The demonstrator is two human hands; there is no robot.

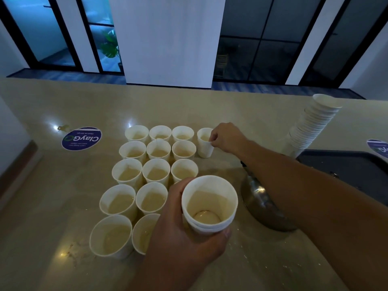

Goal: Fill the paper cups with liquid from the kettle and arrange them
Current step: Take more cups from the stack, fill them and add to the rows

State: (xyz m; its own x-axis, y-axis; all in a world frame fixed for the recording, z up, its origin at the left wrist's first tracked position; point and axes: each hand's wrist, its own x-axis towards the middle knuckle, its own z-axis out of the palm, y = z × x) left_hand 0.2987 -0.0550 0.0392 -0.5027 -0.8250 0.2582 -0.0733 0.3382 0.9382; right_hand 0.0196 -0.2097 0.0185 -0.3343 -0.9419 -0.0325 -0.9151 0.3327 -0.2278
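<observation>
Nearest, the left hand (pixel 184 234) grips a nested pair of white paper cups (pixel 210 203), held above the glossy beige table (pixel 262 265). A steel kettle (pixel 260 204) sits right of them. Fourteen filled cups (pixel 156 170) stand in three columns. Farther back, the right hand (pixel 227 138) pinches a fifteenth cup's (pixel 204 147) rim.

The beige tabletop (pixel 210 106) carries rows of filled paper cups (pixel 156 171), a steel kettle (pixel 258 198), a cup stack (pixel 310 127), a round sticker (pixel 81 138) and a dark tray (pixel 352 171).
</observation>
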